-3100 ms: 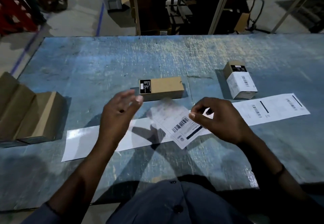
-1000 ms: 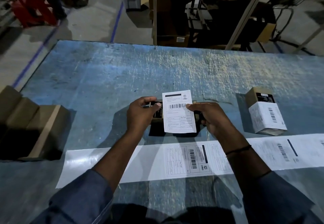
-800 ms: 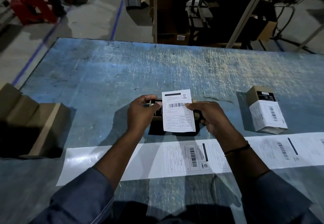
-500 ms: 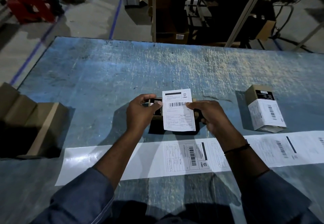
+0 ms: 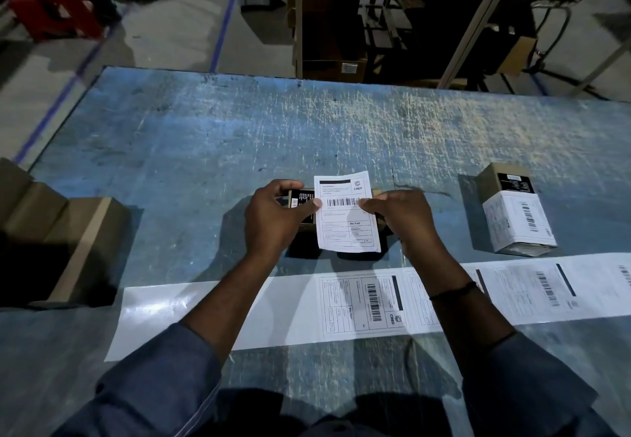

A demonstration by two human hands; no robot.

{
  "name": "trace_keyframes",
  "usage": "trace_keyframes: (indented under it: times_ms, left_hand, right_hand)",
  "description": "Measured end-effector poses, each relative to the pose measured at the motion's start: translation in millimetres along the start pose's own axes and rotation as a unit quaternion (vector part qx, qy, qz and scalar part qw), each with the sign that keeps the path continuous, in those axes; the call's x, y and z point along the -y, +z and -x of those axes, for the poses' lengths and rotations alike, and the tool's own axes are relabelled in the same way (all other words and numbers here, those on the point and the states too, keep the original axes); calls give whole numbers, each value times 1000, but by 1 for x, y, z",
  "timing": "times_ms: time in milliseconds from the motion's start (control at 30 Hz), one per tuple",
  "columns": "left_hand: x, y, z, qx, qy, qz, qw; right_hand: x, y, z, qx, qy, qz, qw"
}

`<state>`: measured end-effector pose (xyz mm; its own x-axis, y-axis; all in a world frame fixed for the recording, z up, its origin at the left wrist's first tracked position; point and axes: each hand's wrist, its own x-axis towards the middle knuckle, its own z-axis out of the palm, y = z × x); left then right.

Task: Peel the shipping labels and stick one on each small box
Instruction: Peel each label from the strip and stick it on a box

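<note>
Label (image 5: 346, 212) mid-table, over box (image 5: 300, 197) — left hand (image 5: 273, 221) curled round box, thumb at label's left edge; right hand (image 5: 399, 218) pinches right edge. Second box (image 5: 515, 218), already labelled, right; strip (image 5: 341, 303) near.

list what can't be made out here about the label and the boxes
Head view only:
small box: mostly hidden under the label, the left hand and the right hand; whether the label is stuck yet cannot be told.
label strip: cut off by the right edge, partly under the right forearm; labels left uncountable.
Label's fine print: too small to read.
cardboard stack: cut off by the left edge.
</note>
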<state>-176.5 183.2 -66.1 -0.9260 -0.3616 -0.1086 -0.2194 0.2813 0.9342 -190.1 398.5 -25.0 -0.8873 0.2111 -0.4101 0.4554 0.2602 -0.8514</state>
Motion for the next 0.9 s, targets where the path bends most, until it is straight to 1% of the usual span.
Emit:
trace_keyframes:
  times_ms: [67, 167, 233, 367, 500, 600, 633, 667, 700, 733, 767, 800, 867, 900]
  left_hand:
    - [0, 0, 1, 0, 1, -7, 1000]
    - [2, 0, 2, -4, 7, -16, 1000]
    - [3, 0, 3, -4, 11, -16, 1000]
    - [1, -2, 2, 5, 8, -9, 1000]
    - [2, -1, 2, 6, 8, -6, 1000]
    - [4, 0, 1, 6, 7, -3, 1000]
    - [4, -1, 0, 7, 5, 0, 1000]
    - [4, 0, 0, 10, 4, 5, 1000]
    - [5, 0, -1, 11, 2, 5, 1000]
    - [5, 1, -1, 13, 3, 7, 1000]
    - [5, 0, -1, 14, 2, 9, 1000]
    - [6, 0, -2, 15, 2, 13, 1000]
    - [6, 0, -3, 16, 5, 16, 1000]
    - [6, 0, -3, 15, 5, 15, 1000]
  right_hand:
    - [-2, 3, -1, -23, -23, 55, 998]
    - [1, 7, 4, -73, -45, 160, 983]
    - [3, 10, 6, -103, -59, 192, 974]
    - [2, 16, 7, -118, -71, 260, 956]
    - [2, 16, 9, -155, -69, 304, 938]
    - [-1, 1, 3, -150, -24, 281, 948]
    - [-3, 0, 4, -150, -39, 271, 950]
    - [-7, 1, 7, -166, -87, 282, 941]
    - [-11, 6, 13, -189, -156, 318, 916]
    - [-15, 14, 21, -198, -224, 366, 881]
    - [-19, 25, 31, -182, -279, 406, 851]
    - [-23, 37, 39, -149, -318, 437, 828]
    - [-32, 59, 52, -88, -354, 476, 800]
    - [-34, 66, 55, -75, -352, 485, 797]
